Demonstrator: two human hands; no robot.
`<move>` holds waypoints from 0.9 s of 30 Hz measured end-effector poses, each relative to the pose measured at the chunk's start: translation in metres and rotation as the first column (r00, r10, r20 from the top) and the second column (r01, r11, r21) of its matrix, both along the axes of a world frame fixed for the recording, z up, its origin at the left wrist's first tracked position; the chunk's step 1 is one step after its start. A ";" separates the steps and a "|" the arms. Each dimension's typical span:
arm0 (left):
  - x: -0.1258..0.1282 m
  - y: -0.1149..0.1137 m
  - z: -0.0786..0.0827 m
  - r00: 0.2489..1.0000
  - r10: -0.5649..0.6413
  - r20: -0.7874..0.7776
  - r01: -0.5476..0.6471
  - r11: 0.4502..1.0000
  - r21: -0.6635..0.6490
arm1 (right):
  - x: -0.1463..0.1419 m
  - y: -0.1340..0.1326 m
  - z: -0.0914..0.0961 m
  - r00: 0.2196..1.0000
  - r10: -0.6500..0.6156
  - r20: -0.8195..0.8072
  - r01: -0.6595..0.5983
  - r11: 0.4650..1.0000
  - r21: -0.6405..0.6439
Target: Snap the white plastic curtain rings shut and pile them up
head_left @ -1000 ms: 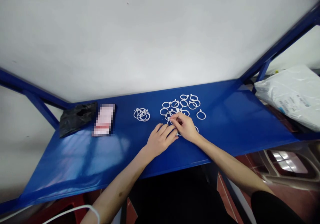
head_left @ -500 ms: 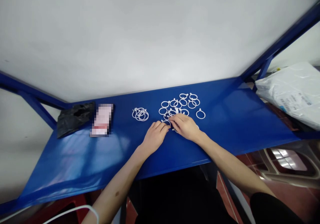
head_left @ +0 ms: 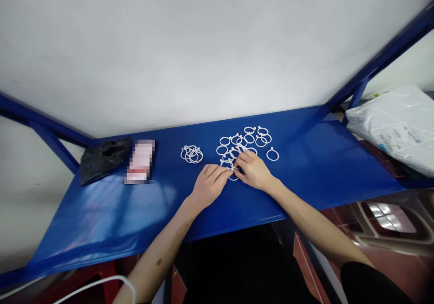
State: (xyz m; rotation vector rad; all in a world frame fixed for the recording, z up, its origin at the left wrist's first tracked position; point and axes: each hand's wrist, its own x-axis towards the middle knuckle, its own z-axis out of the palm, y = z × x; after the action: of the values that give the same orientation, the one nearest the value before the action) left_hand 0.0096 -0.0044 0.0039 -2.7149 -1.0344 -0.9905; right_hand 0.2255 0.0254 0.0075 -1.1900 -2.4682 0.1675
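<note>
My left hand [head_left: 210,183] is closed, thumb and fingertips pinching the edge of a white curtain ring [head_left: 233,179]. From the other side my right hand [head_left: 253,170] reaches in with curled fingers, its fingertips at the top of that same ring and partly hiding it. Just beyond my fingers, several more white rings with small eyelets lie spread in a loose pile [head_left: 236,140], some overlapping. One single ring [head_left: 272,154] lies apart to the right. Left of my hands is a smaller cluster of overlapping rings [head_left: 192,155].
Everything lies on a blue table [head_left: 162,222] against a pale wall. A phone-shaped, pixelated item [head_left: 139,161] and a crumpled black plastic bag [head_left: 103,159] lie at the left. A white plastic-wrapped package [head_left: 393,128] sits beyond the right end, past a blue frame bar [head_left: 359,97].
The ring at my fingertips has come nearer to me and now shows between both hands. My right hand has shifted slightly, while the left keeps almost the same place.
</note>
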 end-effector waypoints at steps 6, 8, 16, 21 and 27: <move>0.004 -0.002 -0.005 0.996 -0.048 -0.077 0.044 0.998 -0.049 | 0.012 0.005 0.003 0.984 -0.039 -0.174 0.032 0.999 -0.043; 0.007 -0.002 -0.007 0.989 -0.065 -0.136 0.056 0.996 -0.070 | 0.017 0.007 0.005 0.971 -0.071 -0.227 0.063 0.997 -0.043; 0.013 -0.001 -0.013 0.975 -0.059 -0.216 0.033 0.992 -0.125 | 0.021 0.007 0.007 0.979 0.012 -0.202 -0.024 0.998 -0.053; 0.006 0.004 -0.017 0.981 -0.006 -0.196 -0.019 0.992 -0.126 | 0.021 0.006 0.006 0.993 0.064 -0.095 -0.068 0.997 -0.042; -0.004 0.009 -0.010 0.976 0.104 -0.190 -0.131 0.983 -0.132 | 0.019 0.005 0.007 0.992 0.083 -0.094 -0.089 0.994 -0.064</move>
State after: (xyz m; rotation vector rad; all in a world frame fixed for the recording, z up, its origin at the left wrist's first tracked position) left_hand 0.0057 0.0047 -0.0056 -2.7529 -1.2587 -0.6579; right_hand 0.2446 0.0307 0.0140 -1.0791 -2.4526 0.3256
